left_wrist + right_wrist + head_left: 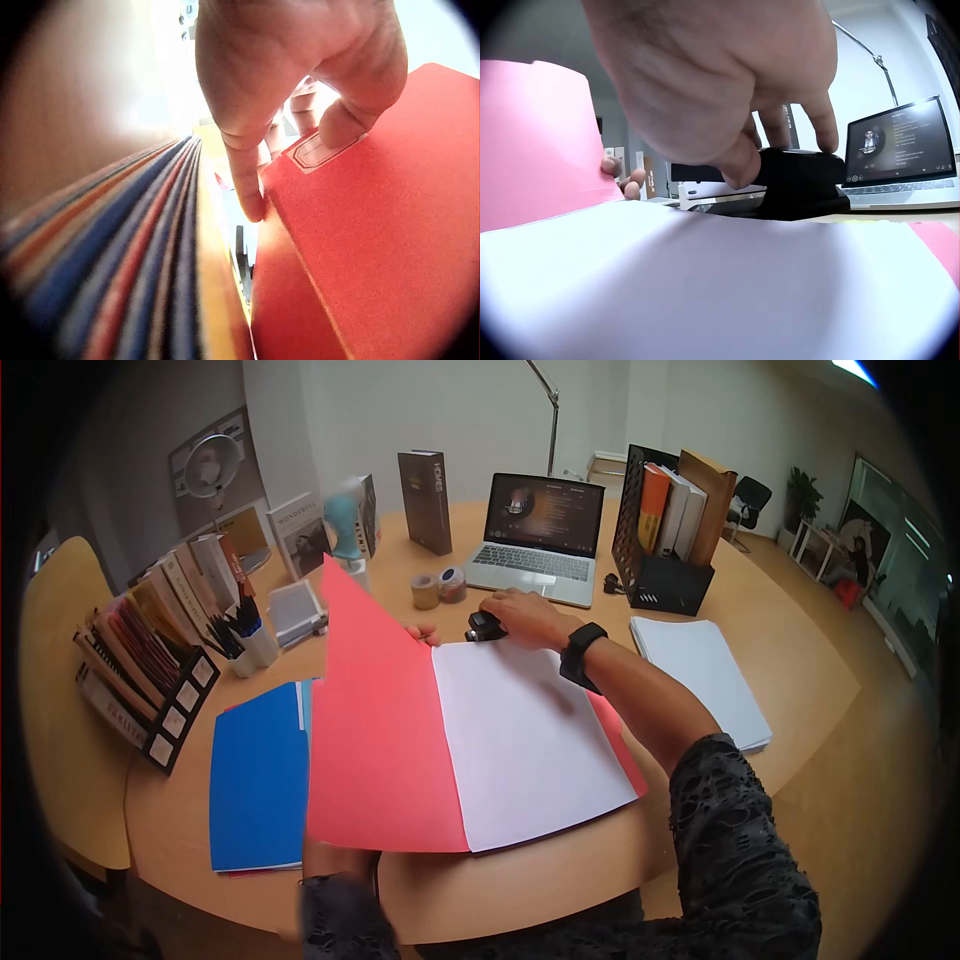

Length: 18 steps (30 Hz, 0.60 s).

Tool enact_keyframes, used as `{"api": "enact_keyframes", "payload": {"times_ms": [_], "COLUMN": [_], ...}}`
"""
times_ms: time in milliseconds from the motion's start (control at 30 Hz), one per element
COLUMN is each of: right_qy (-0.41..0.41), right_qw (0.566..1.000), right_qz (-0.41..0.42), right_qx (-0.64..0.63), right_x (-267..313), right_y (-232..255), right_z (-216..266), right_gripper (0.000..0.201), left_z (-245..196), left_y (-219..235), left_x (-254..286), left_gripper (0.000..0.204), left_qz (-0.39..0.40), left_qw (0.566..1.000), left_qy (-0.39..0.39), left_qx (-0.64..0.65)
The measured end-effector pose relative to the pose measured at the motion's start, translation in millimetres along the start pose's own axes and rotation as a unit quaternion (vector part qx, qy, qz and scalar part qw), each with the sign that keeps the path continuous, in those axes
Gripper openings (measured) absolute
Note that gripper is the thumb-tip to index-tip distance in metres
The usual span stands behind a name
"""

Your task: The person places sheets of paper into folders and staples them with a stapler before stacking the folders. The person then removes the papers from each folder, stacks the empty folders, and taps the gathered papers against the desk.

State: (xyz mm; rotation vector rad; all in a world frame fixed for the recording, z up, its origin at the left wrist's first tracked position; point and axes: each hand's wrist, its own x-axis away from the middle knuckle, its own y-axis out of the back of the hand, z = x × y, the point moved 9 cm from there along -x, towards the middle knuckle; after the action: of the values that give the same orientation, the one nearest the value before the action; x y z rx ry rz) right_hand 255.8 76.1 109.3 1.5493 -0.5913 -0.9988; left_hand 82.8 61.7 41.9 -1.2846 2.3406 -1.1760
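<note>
"homes" marks dark book (424,505), "wonderful" pale book (298,540).

On the far side of the table (800,690) we see an open laptop (540,520), its screen lit, and a dark book (425,502) upright to its left. Two small round containers (426,592) sit nearer. To the laptop's right, a black file holder (676,592) bears an orange book (652,510). At the left we find dark pens (238,622) beside a row of books (168,598). Far right, we see a plant (803,498) and a black chair (749,500).

The table (790,660) carries a laptop (535,564) and papers (695,672).
</note>
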Motion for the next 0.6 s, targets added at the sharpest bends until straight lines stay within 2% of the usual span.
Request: {"api": "enact_keyframes", "payload": {"times_ms": [67,133,467,567,600], "right_qy": [0.007,0.037,0.082,0.064,0.053], "right_qw": [1.0,0.999,0.995,0.993,0.993], "right_qz": [0.007,-0.007,0.026,0.073,0.072], "right_qx": [0.0,-0.012,-0.046,-0.074,-0.082], "right_x": [-1,0,3,4,3], "right_y": [-1,0,-6,-9,-6], "right_z": [3,7,20,21,19], "right_gripper": [0.032,0.034,0.036,0.037,0.036], "left_z": [2,-5,-3,-4,-11], "left_y": [3,8,-10,-9,-11], "left_x": [0,3,20,18,13], "left_gripper": [0.026,0.03,0.021,0.025,0.023], "left_qz": [0.008,-0.033,-0.015,-0.064,-0.084], "left_qw": [1.0,0.991,0.99,0.981,0.967], "left_qy": [-0.024,-0.128,-0.131,-0.162,-0.172], "left_qx": [-0.006,-0.018,-0.057,-0.089,-0.167]}}
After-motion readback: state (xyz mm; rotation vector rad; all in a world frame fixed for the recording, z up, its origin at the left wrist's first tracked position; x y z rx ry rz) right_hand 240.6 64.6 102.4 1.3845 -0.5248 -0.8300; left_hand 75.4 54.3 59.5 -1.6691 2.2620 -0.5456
